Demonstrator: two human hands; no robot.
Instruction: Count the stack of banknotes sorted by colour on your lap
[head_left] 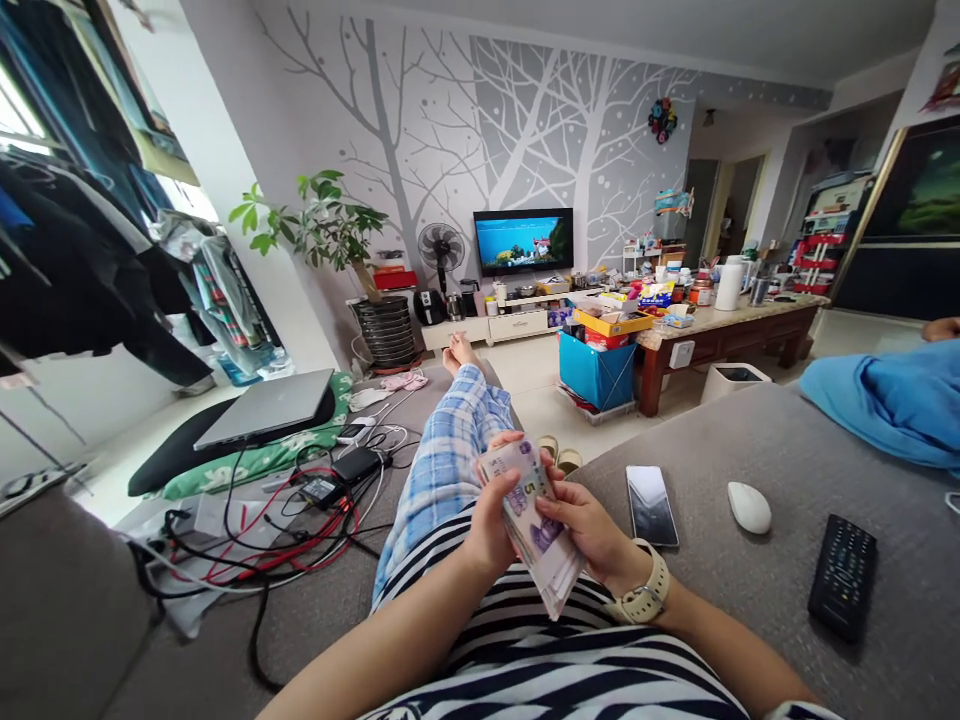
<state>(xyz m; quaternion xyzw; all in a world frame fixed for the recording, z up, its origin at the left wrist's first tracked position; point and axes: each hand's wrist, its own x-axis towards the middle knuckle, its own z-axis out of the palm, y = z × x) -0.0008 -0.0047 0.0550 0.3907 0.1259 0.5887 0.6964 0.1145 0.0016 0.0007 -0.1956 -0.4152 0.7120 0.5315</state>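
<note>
While the fingers of both hands are closed around a stack of banknotes (546, 560), the left thumb presses on its face near one long edge and the right thumb lies across the printed side from the other. The left hand (487, 530) and right hand (600, 535) hold the stack tilted, above the striped shirt (525, 675) and close to the checked trousers (439, 460). Its lower end, beyond both thumbs, is uneven, with edges spread apart; if either grip eased, single notes could probably slip out there and slide down onto the shirt. Squeezing unevenly might also skew the stack further, and smooth notes clinging together could move as one. To the right, the phone (651, 505), mouse (748, 507) and remote control (843, 578) lie on the grey sofa (701, 475); a dropped note could land among them. To the left, tangled cables (330, 490) lie near the laptop (266, 410), where a stray note might catch.
</note>
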